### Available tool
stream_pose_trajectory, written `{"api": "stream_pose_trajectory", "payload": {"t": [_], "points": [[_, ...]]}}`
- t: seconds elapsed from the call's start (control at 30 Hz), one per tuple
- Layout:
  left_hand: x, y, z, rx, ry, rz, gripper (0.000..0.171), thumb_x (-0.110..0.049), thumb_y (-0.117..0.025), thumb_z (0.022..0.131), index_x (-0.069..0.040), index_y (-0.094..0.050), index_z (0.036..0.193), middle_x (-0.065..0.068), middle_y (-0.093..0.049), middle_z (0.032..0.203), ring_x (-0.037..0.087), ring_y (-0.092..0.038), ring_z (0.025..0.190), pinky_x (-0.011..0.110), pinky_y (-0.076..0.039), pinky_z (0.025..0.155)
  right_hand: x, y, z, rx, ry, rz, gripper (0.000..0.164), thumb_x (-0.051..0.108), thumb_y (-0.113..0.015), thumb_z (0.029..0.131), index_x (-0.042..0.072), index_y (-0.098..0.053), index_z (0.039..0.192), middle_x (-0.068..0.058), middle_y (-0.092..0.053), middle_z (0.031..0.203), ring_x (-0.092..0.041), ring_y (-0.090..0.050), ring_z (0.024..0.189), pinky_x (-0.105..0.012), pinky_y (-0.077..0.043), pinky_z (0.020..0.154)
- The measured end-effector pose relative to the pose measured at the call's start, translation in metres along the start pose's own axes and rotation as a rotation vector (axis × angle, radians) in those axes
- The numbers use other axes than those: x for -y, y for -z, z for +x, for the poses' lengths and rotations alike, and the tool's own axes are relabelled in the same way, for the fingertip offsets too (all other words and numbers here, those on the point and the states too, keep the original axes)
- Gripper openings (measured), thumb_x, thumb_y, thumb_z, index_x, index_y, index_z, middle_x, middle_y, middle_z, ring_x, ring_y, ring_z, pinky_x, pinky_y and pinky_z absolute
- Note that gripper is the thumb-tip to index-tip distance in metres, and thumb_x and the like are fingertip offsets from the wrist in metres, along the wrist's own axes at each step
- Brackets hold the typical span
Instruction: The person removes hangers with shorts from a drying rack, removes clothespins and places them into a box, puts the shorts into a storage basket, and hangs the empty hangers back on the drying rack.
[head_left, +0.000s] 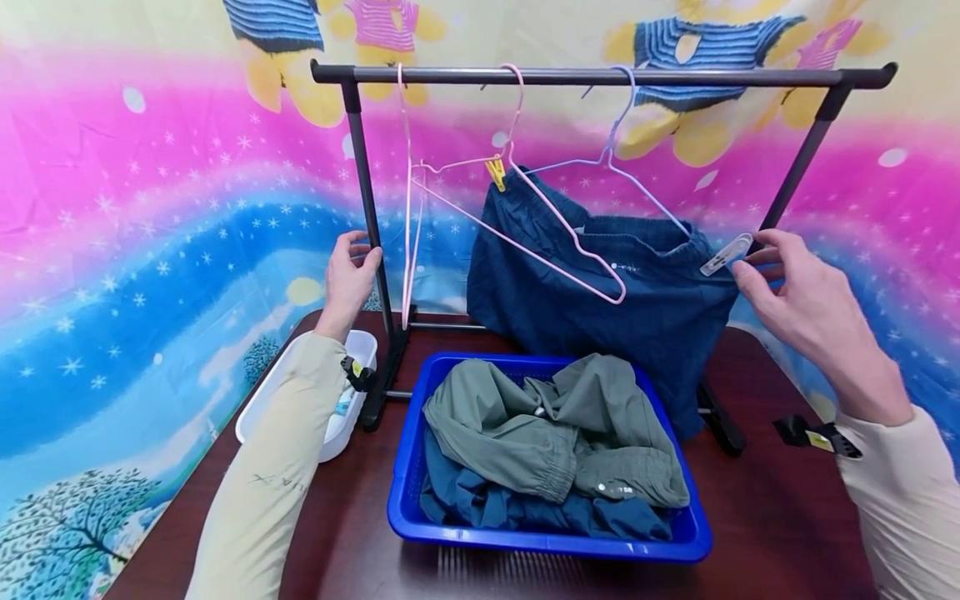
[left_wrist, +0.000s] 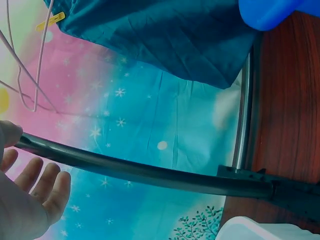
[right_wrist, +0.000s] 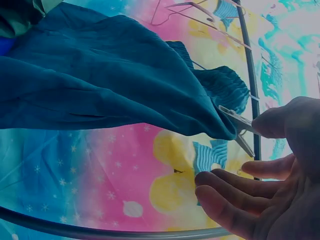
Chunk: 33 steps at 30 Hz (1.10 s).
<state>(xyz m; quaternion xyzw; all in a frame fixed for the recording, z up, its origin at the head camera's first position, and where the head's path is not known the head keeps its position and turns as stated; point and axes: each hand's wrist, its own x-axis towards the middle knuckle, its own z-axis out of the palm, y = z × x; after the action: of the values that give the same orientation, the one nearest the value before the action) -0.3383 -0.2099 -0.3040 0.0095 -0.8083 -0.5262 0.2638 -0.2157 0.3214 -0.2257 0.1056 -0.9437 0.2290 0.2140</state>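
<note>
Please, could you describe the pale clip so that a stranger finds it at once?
Find the black rack, then the dark blue garment hanging below its bar. The pale clip grips its waistband at the end beside the right hand. Unlike it, the clip at the other end is yellow.

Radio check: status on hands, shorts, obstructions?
Left hand at left rack post; right hand at clear clothespin. Navy shorts on blue hanger. Middle pink hanger hangs in front.
</note>
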Motion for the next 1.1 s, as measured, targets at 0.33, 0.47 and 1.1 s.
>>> {"api": "stream_pose_trajectory", "payload": {"t": [0.33,0.47,1.1], "points": [[0.004,-0.002,0.0,0.032,0.026,0.042,0.044,-0.025,-0.054,0.101,-0.017,-0.046,0.144,0.017,-0.057,0.135,0.032,-0.058,0.122,0.049,-0.047,0.103,-0.005,-0.013,0.004,0.052,0.067,-0.034,0.037,0.039,-0.051,0.101,0.013,-0.058,0.126,-0.015,-0.064,0.093,-0.019,-0.055,0.069,-0.027,-0.039,0.056],[0.004,-0.002,0.0,0.033,0.03,0.043,0.044,-0.025,-0.054,0.101,-0.017,-0.047,0.144,0.017,-0.059,0.133,0.032,-0.058,0.121,0.049,-0.047,0.102,-0.003,-0.019,0.005,0.043,0.069,-0.012,0.031,0.039,-0.049,0.102,0.014,-0.059,0.115,-0.007,-0.056,0.069,-0.011,-0.047,0.052,-0.029,-0.035,0.051],[0.005,-0.003,0.004,0.042,0.061,0.014,0.043,-0.024,-0.054,0.101,-0.02,-0.048,0.144,0.016,-0.06,0.131,0.029,-0.058,0.12,0.047,-0.048,0.101,0.007,-0.033,0.0,-0.353,0.208,0.011,0.023,0.019,-0.045,0.104,-0.001,-0.055,0.102,-0.011,-0.048,0.068,-0.008,-0.047,0.063,-0.022,-0.029,0.057]]}}
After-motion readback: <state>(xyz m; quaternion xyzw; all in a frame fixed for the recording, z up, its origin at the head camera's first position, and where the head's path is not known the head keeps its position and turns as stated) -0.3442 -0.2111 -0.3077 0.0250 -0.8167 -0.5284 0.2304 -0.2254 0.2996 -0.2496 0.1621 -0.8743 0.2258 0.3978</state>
